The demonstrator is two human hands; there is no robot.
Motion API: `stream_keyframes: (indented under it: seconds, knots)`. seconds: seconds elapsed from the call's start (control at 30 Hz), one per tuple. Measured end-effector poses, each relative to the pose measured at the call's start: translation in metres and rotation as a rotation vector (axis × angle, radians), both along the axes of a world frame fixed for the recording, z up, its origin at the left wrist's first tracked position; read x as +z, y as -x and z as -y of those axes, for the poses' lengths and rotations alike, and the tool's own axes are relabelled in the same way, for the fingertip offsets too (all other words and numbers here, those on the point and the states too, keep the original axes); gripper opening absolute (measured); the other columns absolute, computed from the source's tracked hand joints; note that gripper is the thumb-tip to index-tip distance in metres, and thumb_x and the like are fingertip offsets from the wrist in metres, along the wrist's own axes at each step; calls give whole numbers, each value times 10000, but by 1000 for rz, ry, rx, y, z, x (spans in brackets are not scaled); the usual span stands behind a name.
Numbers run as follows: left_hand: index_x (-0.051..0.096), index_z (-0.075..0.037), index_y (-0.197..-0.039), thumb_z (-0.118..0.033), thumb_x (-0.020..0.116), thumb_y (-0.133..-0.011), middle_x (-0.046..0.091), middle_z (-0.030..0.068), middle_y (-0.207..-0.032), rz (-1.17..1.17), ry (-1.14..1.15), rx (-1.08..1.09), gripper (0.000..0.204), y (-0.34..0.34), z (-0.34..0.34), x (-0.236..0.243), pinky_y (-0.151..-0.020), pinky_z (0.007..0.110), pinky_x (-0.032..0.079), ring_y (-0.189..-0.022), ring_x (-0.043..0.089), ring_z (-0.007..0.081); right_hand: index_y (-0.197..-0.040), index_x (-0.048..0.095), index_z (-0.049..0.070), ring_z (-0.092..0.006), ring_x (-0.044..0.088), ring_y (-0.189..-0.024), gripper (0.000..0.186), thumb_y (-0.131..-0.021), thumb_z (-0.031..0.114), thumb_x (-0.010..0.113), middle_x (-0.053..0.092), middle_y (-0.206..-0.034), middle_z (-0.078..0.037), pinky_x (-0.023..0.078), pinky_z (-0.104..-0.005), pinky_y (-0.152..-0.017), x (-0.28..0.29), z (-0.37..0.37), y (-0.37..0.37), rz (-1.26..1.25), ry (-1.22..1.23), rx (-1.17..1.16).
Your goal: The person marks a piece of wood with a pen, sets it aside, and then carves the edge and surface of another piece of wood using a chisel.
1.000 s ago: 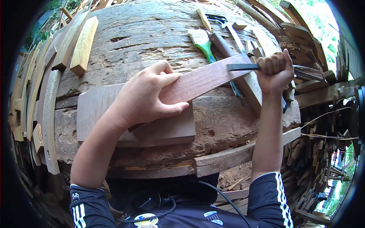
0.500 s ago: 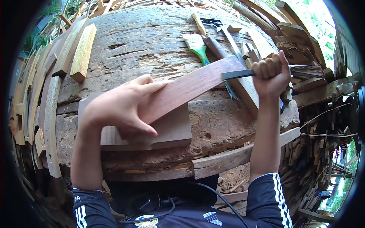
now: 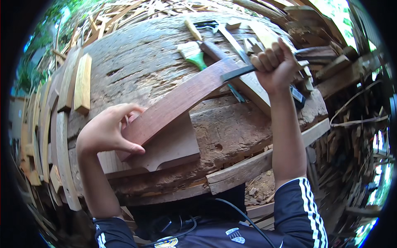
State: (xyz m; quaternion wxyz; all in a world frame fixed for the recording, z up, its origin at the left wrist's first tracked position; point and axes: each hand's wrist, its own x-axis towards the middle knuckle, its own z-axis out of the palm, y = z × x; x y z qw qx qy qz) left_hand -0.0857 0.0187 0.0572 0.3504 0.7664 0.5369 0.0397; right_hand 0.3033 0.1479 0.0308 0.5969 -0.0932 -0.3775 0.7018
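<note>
My left hand (image 3: 103,132) grips the lower-left end of a long reddish plank (image 3: 178,99), thumb and fingers on its edges. The plank lies at a slant over a flat brown board (image 3: 173,153), which is partly hidden by it and my hand. My right hand (image 3: 276,68) is closed in a fist on a dark flat metal bar tool (image 3: 235,73), whose end touches the plank near its upper-right end. A paintbrush (image 3: 190,53) with a green handle lies just beyond the plank, beside a brown rod (image 3: 209,48).
The weathered timber bench (image 3: 136,58) carries pale wood strips (image 3: 82,82) along the left and a bladed tool (image 3: 229,39) with small offcuts at the back right. A loose beam (image 3: 227,177) runs along the near edge. Scrap wood piles (image 3: 343,103) surround the bench.
My left hand has slid down and left along the plank toward its end. The tool and my right hand sit higher and further left in the view, which has also shifted and tilted.
</note>
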Motion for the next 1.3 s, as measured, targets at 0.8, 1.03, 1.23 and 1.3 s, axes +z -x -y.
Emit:
stream_keyframes:
  seconds: [0.8,1.03,1.23,1.3]
  knots:
    - [660,49,-1238,-215,843,-703,598,148,-1067,328,-553,117,624,-67,0,-53,-886,374,522,-983,627,286,-617,280,201,-100,87,-419,497,-1078,331,411,122,-490,61,153,-316,-451,1,28,55,46,-27,312]
    - [662,42,-1245,-239,837,-720,594,145,-1064,365,-541,131,621,-73,-2,-54,-894,374,522,-981,627,287,-625,275,208,-86,87,-420,484,-1090,292,380,124,-491,58,143,-304,-448,4,17,4,36,-110,61]
    - [661,42,-1248,-250,834,-731,595,149,-1067,392,-527,119,618,-59,-1,-61,-897,369,523,-984,627,288,-617,290,203,-96,85,-418,488,-1090,286,380,130,-484,61,157,-309,-455,-2,30,65,49,-80,273]
    - [661,42,-1248,-250,832,-734,595,150,-1068,392,-528,135,615,-58,2,-60,-899,367,523,-984,627,287,-610,281,208,-99,76,-424,494,-1088,289,376,127,-485,58,150,-310,-453,-2,22,44,42,-49,174]
